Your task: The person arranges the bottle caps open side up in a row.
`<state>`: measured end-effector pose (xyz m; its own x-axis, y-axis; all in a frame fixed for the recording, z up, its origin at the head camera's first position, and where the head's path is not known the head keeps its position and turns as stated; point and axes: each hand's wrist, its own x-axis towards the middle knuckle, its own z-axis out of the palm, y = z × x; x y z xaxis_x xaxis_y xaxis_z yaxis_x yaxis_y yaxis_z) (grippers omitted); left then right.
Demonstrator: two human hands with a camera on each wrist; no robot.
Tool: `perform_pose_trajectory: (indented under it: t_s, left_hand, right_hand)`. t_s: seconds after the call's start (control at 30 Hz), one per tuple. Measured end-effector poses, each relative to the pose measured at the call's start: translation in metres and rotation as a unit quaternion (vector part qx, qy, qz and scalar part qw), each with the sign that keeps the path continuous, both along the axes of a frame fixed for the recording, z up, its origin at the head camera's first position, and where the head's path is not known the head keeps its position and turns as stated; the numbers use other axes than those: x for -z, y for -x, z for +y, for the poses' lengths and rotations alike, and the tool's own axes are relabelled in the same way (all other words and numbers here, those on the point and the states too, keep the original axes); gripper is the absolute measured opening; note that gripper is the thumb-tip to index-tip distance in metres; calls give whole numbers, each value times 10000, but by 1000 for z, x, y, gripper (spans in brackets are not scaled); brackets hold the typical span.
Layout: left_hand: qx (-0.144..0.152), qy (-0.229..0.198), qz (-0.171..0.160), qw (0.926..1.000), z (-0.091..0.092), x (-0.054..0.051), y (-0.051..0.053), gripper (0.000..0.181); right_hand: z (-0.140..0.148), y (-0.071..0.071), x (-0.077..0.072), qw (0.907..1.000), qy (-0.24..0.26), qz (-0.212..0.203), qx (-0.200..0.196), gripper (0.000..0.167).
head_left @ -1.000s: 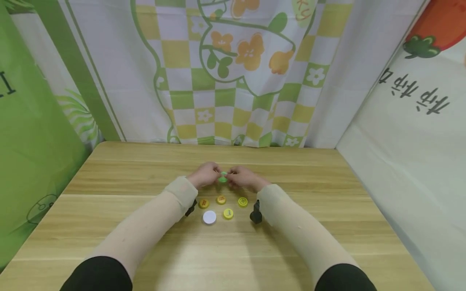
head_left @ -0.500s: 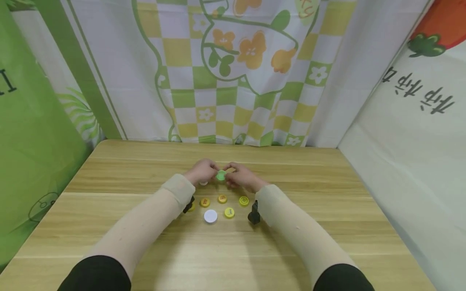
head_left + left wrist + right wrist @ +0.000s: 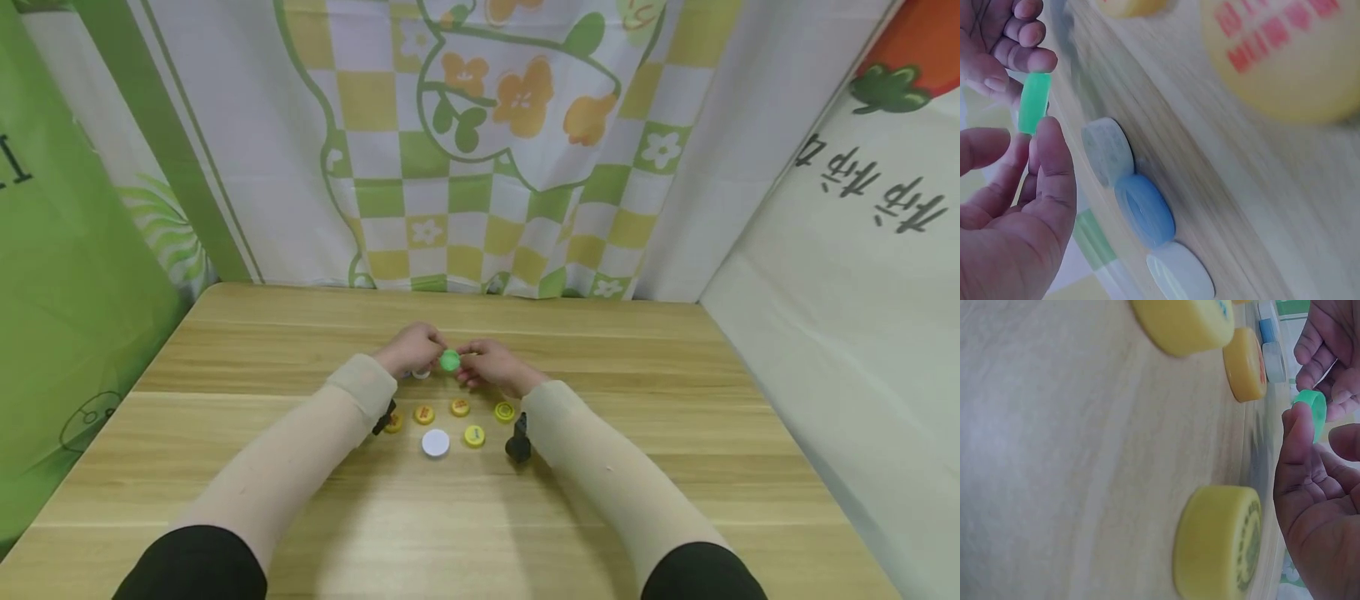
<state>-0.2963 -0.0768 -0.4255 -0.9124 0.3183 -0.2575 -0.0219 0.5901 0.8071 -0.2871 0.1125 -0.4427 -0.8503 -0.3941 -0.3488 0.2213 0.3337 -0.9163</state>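
Observation:
A green bottle cap [image 3: 450, 360] is held up off the table between my two hands, its round face toward the head camera. My left hand [image 3: 411, 348] holds its left side with the fingertips. On the right side, the fingertips of my right hand [image 3: 495, 367] grip the cap's edge. Both wrist views show the green cap [image 3: 1034, 104] spanning the fingertips of the two hands. Beneath the left hand a whitish cap [image 3: 1109, 152], a blue cap [image 3: 1145, 211] and a white cap [image 3: 1180, 272] lie in a row.
Several orange and yellow caps, such as an orange cap [image 3: 424, 414] and a yellow cap [image 3: 474, 436], lie nearer the body on the wooden table [image 3: 615, 350]. A larger white cap [image 3: 436, 443] is among them. Printed curtains [image 3: 487, 242] hang behind the table.
Both hands have shifted slightly left with the green cap, and its face has turned toward the head camera. Light caps under the left hand and an orange cap by the left wrist have come into sight.

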Motion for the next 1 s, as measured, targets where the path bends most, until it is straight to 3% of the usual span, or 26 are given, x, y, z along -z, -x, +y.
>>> perform_pose_trajectory:
  t_s: [0.43, 0.67, 1.0]
  left_hand:
    - [285, 411, -250, 9984, -4, -4, 2, 35]
    - [554, 495, -376, 9965, -7, -8, 1, 25]
    - [518, 470, -516, 9962, -8, -4, 8, 26]
  right_hand:
    - [-2, 0, 2, 10000, -59, -9, -28, 36]
    - [-6, 1, 4, 9998, -149, -70, -61, 37]
    - [-9, 4, 6, 9993, -305, -51, -204, 36]
